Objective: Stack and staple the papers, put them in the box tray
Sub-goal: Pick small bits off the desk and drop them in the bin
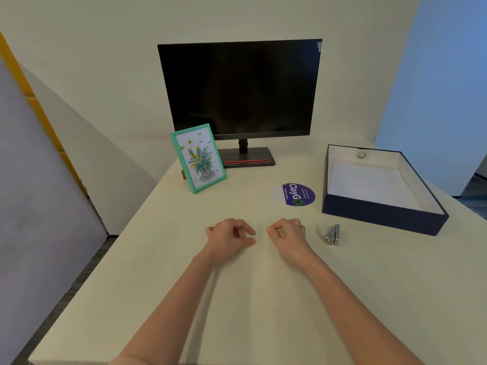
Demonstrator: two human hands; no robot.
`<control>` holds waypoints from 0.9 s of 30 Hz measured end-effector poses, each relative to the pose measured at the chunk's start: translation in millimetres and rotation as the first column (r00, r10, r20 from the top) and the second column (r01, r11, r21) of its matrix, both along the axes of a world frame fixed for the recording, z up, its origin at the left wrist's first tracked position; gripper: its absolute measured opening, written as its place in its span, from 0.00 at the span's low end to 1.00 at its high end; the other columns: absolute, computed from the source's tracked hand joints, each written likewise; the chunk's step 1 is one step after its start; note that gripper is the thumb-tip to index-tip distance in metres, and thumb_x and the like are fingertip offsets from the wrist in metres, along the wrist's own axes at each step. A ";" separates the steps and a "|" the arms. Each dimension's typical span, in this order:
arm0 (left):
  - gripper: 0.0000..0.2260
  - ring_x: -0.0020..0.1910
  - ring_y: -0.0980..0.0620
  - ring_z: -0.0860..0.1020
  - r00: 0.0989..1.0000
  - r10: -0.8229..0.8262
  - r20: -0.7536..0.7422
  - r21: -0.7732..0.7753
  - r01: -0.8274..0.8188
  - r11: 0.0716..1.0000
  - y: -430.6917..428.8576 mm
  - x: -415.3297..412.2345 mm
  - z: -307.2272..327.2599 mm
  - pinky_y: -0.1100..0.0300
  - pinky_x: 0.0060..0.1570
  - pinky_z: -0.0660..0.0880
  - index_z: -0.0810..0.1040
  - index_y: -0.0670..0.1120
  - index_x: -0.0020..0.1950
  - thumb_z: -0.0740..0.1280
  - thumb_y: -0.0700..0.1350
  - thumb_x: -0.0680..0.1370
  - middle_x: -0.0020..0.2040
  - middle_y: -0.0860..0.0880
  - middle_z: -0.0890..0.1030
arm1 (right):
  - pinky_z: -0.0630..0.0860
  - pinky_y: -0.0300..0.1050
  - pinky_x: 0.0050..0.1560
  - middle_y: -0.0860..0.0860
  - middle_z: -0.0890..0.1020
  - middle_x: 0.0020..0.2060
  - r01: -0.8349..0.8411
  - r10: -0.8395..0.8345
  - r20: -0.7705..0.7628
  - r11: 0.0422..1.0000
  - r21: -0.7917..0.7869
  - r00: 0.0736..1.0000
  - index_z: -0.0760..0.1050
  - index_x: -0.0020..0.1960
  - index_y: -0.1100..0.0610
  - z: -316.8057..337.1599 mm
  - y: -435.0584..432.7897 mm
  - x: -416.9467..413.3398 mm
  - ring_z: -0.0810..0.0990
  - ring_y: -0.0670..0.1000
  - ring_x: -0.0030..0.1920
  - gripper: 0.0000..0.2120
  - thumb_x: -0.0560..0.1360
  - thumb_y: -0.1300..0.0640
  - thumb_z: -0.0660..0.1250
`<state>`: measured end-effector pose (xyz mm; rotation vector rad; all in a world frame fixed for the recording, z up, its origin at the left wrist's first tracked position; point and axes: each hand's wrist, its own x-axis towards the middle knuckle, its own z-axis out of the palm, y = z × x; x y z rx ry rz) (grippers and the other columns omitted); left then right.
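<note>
Both hands are down on the cream tabletop [263, 306]. My left hand [229, 237] is released, fingers loosely curled around nothing, and my right hand [287, 234] is the same, the two near each other but apart. Just right of my right hand, not touching it, lies the small silver metal stapler [329, 234]. Beyond it sits the navy cardboard box tray with a white lining [384, 218], close to the table's right edge, and the white papers [369, 185] lie flat on its floor. Ahead of my right hand there's a round purple sticker [300, 194] reading "ClayGo"; its smaller lines are too fine to read. Further back stand a green-framed flower picture [197, 158] and a dark black flat monitor [239, 88]. The table's left edge runs diagonally beside my left forearm, and bare surface stretches between my arms and ahead of my knuckles.
</note>
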<state>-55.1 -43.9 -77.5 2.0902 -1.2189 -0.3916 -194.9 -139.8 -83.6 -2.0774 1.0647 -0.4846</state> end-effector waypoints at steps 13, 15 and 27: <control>0.04 0.46 0.53 0.78 0.976 0.074 0.203 -0.040 -0.067 0.997 -4.5 -14.3 0.3 0.56 0.51 0.58 0.83 0.51 0.42 0.69 0.48 0.71 0.44 0.53 0.81 | 0.58 0.48 0.71 0.57 0.68 0.62 -0.049 0.045 -0.057 0.996 -0.071 0.997 0.77 0.53 0.58 3.9 10.0 -1.4 0.60 0.57 0.66 0.10 0.78 0.53 0.61; 0.05 0.46 0.52 0.79 0.963 0.076 0.258 -0.038 -0.068 0.997 -4.3 -16.9 0.7 0.54 0.53 0.60 0.83 0.50 0.42 0.68 0.47 0.71 0.44 0.53 0.81 | 0.58 0.48 0.71 0.57 0.68 0.62 -0.047 0.040 -0.082 0.995 -0.092 0.996 0.78 0.52 0.57 3.8 11.5 0.2 0.61 0.58 0.65 0.11 0.78 0.53 0.61; 0.05 0.44 0.53 0.76 0.994 0.078 0.082 -0.012 -0.078 0.997 4.4 -13.1 1.3 0.56 0.51 0.59 0.79 0.49 0.45 0.64 0.47 0.76 0.40 0.55 0.77 | 0.58 0.47 0.71 0.55 0.68 0.62 -0.048 0.035 -0.100 0.991 -0.124 0.994 0.78 0.52 0.54 -0.1 11.3 3.1 0.62 0.57 0.65 0.10 0.78 0.51 0.62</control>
